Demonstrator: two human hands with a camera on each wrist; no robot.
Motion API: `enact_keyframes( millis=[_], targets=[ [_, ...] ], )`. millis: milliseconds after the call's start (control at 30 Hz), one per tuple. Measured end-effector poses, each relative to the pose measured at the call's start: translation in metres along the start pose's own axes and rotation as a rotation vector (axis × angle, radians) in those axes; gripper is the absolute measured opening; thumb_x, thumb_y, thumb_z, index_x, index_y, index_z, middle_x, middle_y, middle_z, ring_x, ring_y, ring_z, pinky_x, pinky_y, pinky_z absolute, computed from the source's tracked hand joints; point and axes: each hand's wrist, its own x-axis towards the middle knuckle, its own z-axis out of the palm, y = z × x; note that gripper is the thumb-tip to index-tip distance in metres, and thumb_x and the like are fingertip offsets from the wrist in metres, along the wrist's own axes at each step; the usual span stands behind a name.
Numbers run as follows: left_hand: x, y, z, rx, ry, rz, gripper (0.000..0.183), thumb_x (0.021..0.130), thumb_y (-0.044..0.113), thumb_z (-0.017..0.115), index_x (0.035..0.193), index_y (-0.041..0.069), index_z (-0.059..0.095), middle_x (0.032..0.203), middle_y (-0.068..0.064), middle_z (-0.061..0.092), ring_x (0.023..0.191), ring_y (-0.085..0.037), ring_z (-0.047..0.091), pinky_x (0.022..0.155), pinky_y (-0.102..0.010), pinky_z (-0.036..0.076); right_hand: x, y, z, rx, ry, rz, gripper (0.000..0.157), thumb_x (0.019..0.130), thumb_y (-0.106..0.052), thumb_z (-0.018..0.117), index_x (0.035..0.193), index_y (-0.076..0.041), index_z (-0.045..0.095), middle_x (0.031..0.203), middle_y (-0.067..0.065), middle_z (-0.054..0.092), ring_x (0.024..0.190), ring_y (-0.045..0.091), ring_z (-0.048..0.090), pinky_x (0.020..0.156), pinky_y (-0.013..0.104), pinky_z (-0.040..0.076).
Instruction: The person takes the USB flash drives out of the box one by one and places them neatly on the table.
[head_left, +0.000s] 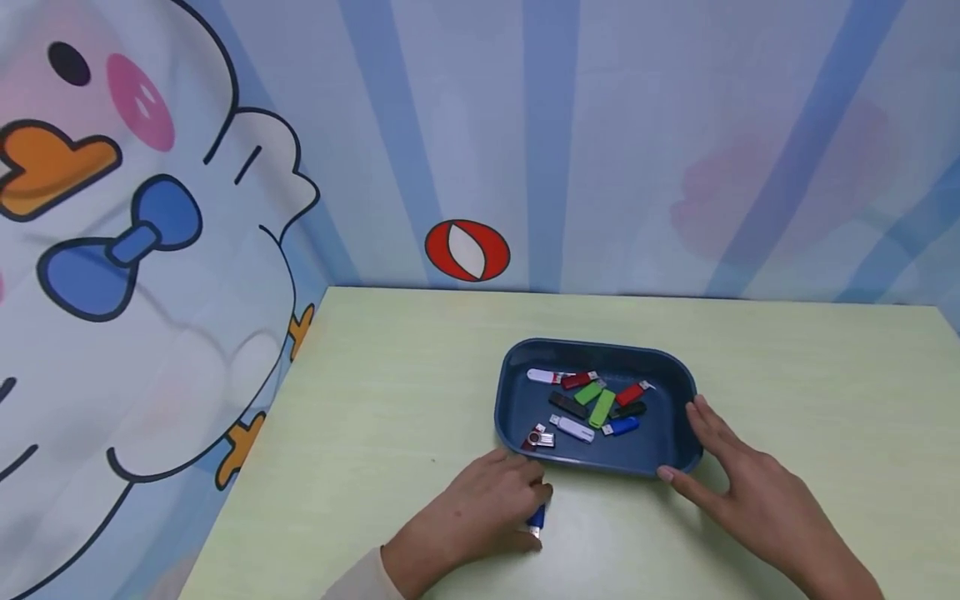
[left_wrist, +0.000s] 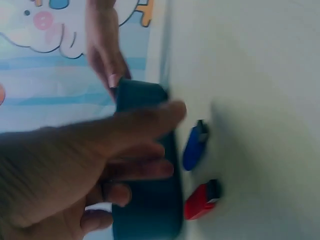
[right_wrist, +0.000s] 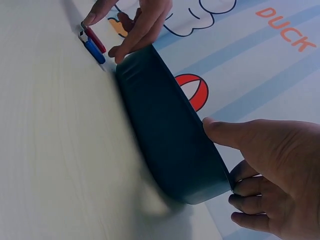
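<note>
Two bare hands at a shallow blue tray (head_left: 585,352) on a pale table (head_left: 360,400). The left hand (head_left: 483,504), by the tray's near left corner, is loosely spread, thumb and fingers apart and closed on nothing; beside them a blue USB stick (left_wrist: 194,150) and a red USB stick (left_wrist: 199,202) lie close together on the table, just outside the tray's near wall. The right hand (head_left: 761,500) is likewise unclosed, its extended fingers touching the tray's right end and its thumb the near rim. Inside the tray lie a white stick (head_left: 540,376) at far left, two green sticks (head_left: 602,410) around the middle and a pale stick (head_left: 576,429) nearer, among red, dark and blue ones. At the far side, a striped backdrop (head_left: 472,125) bears a red-and-white ball (head_left: 495,250)
</note>
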Motion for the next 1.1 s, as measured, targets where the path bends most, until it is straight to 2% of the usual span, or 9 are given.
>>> enact_keyframes(
  millis=[233, 367, 467, 533, 700, 767, 900, 1100],
  targets=[
    [-0.005, -0.016, -0.017, -0.263, 0.137, 0.150, 0.041, 0.095, 0.050, 0.078, 0.126, 0.024, 0.078, 0.116, 0.011, 0.076, 0.103, -0.002, 0.064, 0.086, -0.015, 0.049, -0.001, 0.000, 0.000, -0.004, 0.012, -0.003, 0.112, 0.091, -0.082, 0.058, 0.165, -0.004, 0.030, 0.174, 0.020, 0.024, 0.139, 0.056, 0.051, 0.091, 0.070, 0.053],
    [0.000, -0.025, -0.026, -0.305, 0.258, 0.172, 0.035, 0.097, 0.045, 0.077, 0.121, 0.020, 0.080, 0.115, 0.008, 0.077, 0.104, -0.003, 0.066, 0.089, -0.015, 0.052, 0.001, 0.000, 0.000, -0.002, 0.015, -0.007, 0.111, 0.091, -0.082, 0.058, 0.165, -0.004, 0.030, 0.174, 0.021, 0.024, 0.139, 0.056, 0.051, 0.091, 0.069, 0.053],
    [0.007, -0.031, -0.030, -0.320, 0.313, 0.133, 0.032, 0.097, 0.043, 0.078, 0.117, 0.019, 0.081, 0.111, 0.007, 0.076, 0.101, -0.004, 0.066, 0.088, -0.015, 0.053, 0.001, 0.001, 0.000, 0.002, 0.012, -0.006, 0.112, 0.091, -0.082, 0.058, 0.166, -0.004, 0.030, 0.174, 0.021, 0.024, 0.138, 0.056, 0.052, 0.091, 0.069, 0.054],
    [0.012, -0.034, -0.033, -0.338, 0.320, 0.091, 0.031, 0.097, 0.041, 0.079, 0.117, 0.018, 0.081, 0.110, 0.006, 0.076, 0.099, -0.006, 0.066, 0.084, -0.015, 0.053, 0.000, 0.001, 0.000, 0.003, 0.009, -0.004, 0.112, 0.091, -0.082, 0.057, 0.166, -0.004, 0.029, 0.174, 0.021, 0.024, 0.138, 0.056, 0.052, 0.090, 0.069, 0.054],
    [0.027, -0.043, -0.040, -0.348, 0.329, -0.023, 0.030, 0.098, 0.038, 0.078, 0.117, 0.016, 0.081, 0.112, 0.004, 0.075, 0.102, -0.012, 0.069, 0.083, -0.021, 0.056, -0.001, 0.002, 0.001, 0.004, 0.010, -0.009, 0.111, 0.091, -0.081, 0.058, 0.166, -0.004, 0.030, 0.174, 0.020, 0.024, 0.138, 0.056, 0.052, 0.091, 0.070, 0.054],
    [0.032, -0.046, -0.041, -0.333, 0.344, -0.056, 0.029, 0.098, 0.037, 0.078, 0.117, 0.016, 0.081, 0.112, 0.003, 0.076, 0.103, -0.012, 0.069, 0.085, -0.023, 0.057, -0.001, 0.002, 0.001, 0.009, 0.008, -0.010, 0.110, 0.092, -0.080, 0.059, 0.166, -0.005, 0.029, 0.174, 0.020, 0.024, 0.138, 0.056, 0.052, 0.091, 0.069, 0.053],
    [0.046, -0.055, -0.039, -0.286, 0.359, -0.087, 0.025, 0.098, 0.033, 0.079, 0.115, 0.015, 0.081, 0.108, 0.003, 0.075, 0.097, -0.011, 0.068, 0.079, -0.023, 0.056, -0.002, 0.003, 0.002, 0.016, 0.006, -0.007, 0.109, 0.093, -0.080, 0.058, 0.167, -0.006, 0.028, 0.174, 0.020, 0.023, 0.137, 0.056, 0.053, 0.090, 0.069, 0.054],
    [0.062, -0.065, -0.041, -0.216, 0.337, -0.142, 0.027, 0.098, 0.033, 0.079, 0.117, 0.014, 0.079, 0.111, 0.001, 0.077, 0.101, -0.013, 0.070, 0.089, -0.030, 0.058, -0.002, 0.003, 0.002, 0.025, 0.020, -0.011, 0.110, 0.092, -0.080, 0.058, 0.167, -0.005, 0.029, 0.174, 0.020, 0.024, 0.137, 0.055, 0.054, 0.090, 0.068, 0.054]
  ],
)
